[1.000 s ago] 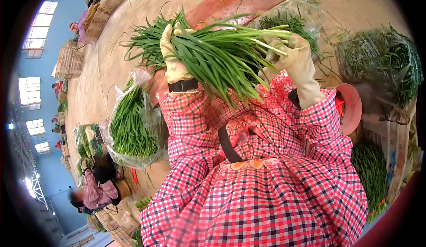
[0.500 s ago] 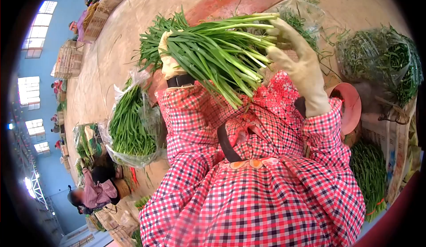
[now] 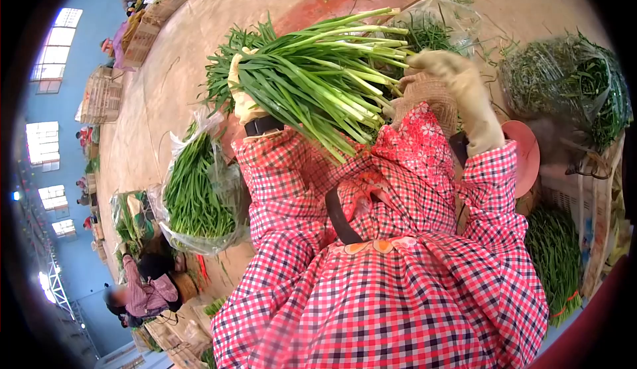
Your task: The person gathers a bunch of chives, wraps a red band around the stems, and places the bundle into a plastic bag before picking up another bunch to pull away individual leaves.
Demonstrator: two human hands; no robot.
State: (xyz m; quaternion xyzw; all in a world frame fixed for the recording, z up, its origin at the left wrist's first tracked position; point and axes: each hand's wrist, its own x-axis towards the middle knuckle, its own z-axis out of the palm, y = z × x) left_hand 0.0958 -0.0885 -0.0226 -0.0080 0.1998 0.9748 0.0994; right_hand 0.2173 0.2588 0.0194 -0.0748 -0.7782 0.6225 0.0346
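A large bunch of garlic chives (image 3: 312, 64) lies across in front of my chest, leaves toward the left and pale stem ends fanned out to the right. My left hand (image 3: 244, 94), in a cream glove, is wrapped round its leafy part, with leaves covering most of the fingers. Beside the pale ends is my gloved right hand (image 3: 458, 80), slightly blurred; its fingers reach toward the stems, fingertips right at the tips. Under that hand shows a brown woven surface (image 3: 424, 94).
A plastic bag of chives (image 3: 199, 193) stands at left. Bagged greens (image 3: 564, 90) are at right, above another chive bundle (image 3: 554, 256). A pink round container (image 3: 524, 157) sits by my right sleeve. Loose greens (image 3: 431, 34) lie ahead. A person (image 3: 149, 289) works at lower left.
My right hand has drawn slightly down from the upper stem ends, and its fingers are less spread. The chive bunch has shifted a little left, its stems fanned wider. My left hand keeps its grip.
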